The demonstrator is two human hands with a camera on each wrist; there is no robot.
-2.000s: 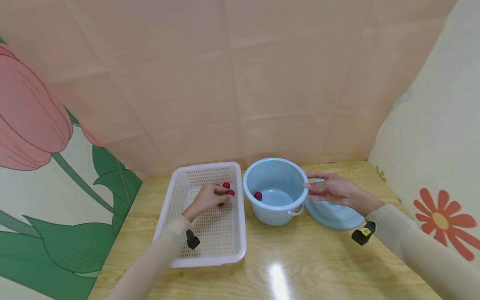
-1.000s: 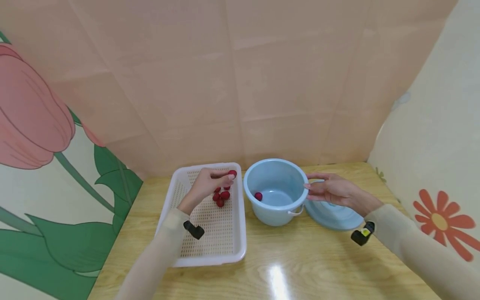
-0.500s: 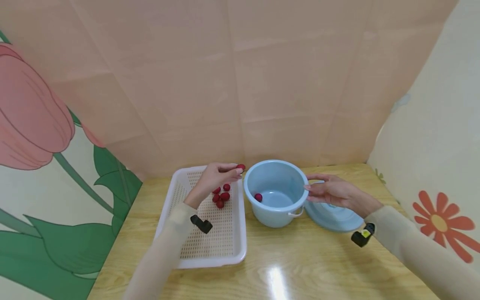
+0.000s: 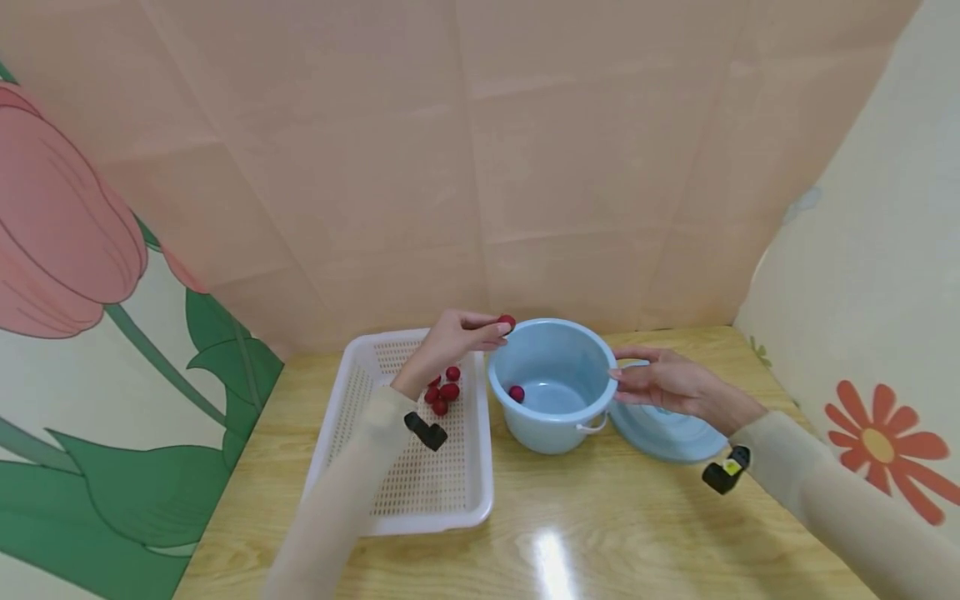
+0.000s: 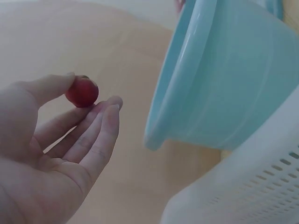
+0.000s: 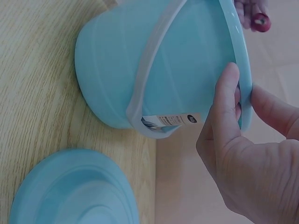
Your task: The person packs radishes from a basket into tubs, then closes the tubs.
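A small round dark-red fruit [image 5: 82, 91] is pinched between the thumb and fingertips of my left hand [image 4: 453, 340]. In the head view it is held just off the left side of the light-blue bucket's [image 4: 551, 425] rim. Inside the bucket lies one similar red fruit [image 4: 517, 393]. My right hand [image 4: 667, 383] grips the rim on the opposite side, thumb on one face and fingers on the other, as the right wrist view [image 6: 261, 140] shows. Several more red fruits [image 4: 449, 392] sit in the white slotted basket [image 4: 483, 492], below my left wrist.
Behind the right hand, a light-blue lid [image 4: 675, 446] lies on the wooden table [image 4: 615, 517]. The bucket's pale handle [image 6: 152, 60] hangs down its side, next to a label [image 6: 175, 119]. A plain pinkish sheet [image 4: 585, 167] covers the wall at the back.
My left hand has picked a red fruit out of the basket, lifted it and carried it right to the bucket's rim. The right hand has stayed on the rim.
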